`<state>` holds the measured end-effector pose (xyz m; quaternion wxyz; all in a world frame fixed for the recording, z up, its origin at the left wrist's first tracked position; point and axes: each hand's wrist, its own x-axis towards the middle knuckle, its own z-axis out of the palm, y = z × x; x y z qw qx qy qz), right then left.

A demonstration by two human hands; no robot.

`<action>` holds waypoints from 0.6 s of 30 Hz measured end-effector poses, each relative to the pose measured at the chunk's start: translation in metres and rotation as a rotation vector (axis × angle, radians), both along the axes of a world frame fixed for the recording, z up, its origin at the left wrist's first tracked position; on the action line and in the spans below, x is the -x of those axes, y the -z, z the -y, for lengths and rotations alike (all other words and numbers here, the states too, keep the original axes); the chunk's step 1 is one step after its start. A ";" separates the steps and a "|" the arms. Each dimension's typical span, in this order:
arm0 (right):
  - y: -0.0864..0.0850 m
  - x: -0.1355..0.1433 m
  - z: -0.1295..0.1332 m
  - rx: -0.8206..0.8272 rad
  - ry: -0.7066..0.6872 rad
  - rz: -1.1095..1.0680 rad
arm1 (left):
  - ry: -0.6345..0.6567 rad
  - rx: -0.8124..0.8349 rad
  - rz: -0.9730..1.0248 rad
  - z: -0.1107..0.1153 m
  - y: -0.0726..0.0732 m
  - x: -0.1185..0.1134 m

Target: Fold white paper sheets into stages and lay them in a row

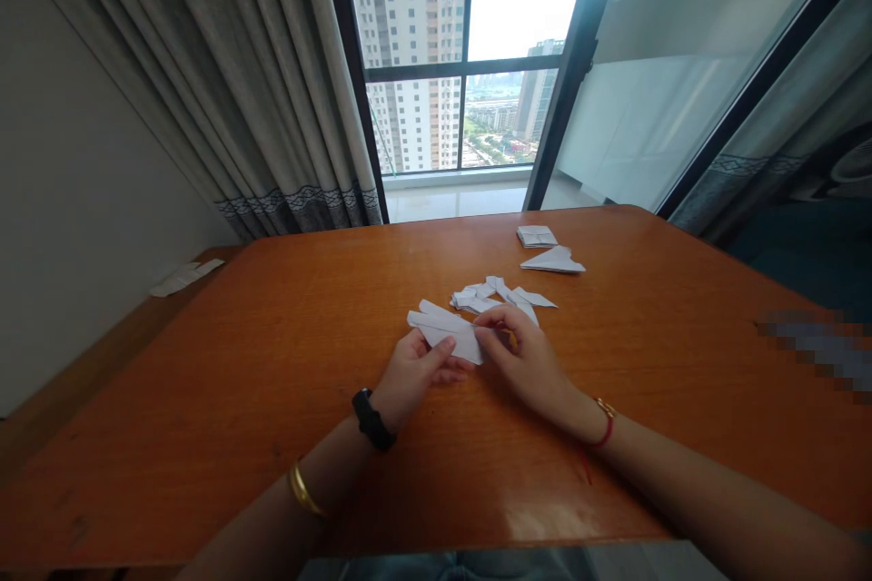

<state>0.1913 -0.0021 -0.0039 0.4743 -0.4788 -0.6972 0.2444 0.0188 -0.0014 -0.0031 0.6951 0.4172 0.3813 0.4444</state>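
A folded white paper (446, 330) is held above the table, its pleated end fanned toward the upper left. My left hand (423, 359) grips it from below, thumb on top and fingers underneath. With thumb and fingers closed, my right hand (519, 350) pinches the paper's right end. Just beyond it lie several folded white paper pieces (477, 295), partly hidden by the held paper and my right hand.
Farther back on the wooden table (306, 309) lie a folded paper wedge (553, 260) and a squarish folded paper stack (537, 237). White strips (186, 277) rest at the far left, beside the wall. A window and curtains (272, 91) stand behind the table.
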 end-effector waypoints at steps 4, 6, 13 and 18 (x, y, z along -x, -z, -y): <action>-0.003 -0.004 -0.004 0.109 -0.067 0.075 | -0.025 -0.080 -0.097 -0.001 0.003 0.001; -0.005 -0.009 -0.008 0.105 -0.098 0.157 | -0.091 -0.212 -0.261 -0.004 0.005 0.006; -0.005 -0.020 -0.016 -0.039 -0.239 0.425 | -0.306 -0.775 -0.900 -0.018 0.006 0.027; -0.003 -0.017 -0.016 -0.012 -0.220 0.461 | -0.040 -0.898 -1.087 -0.016 0.004 0.025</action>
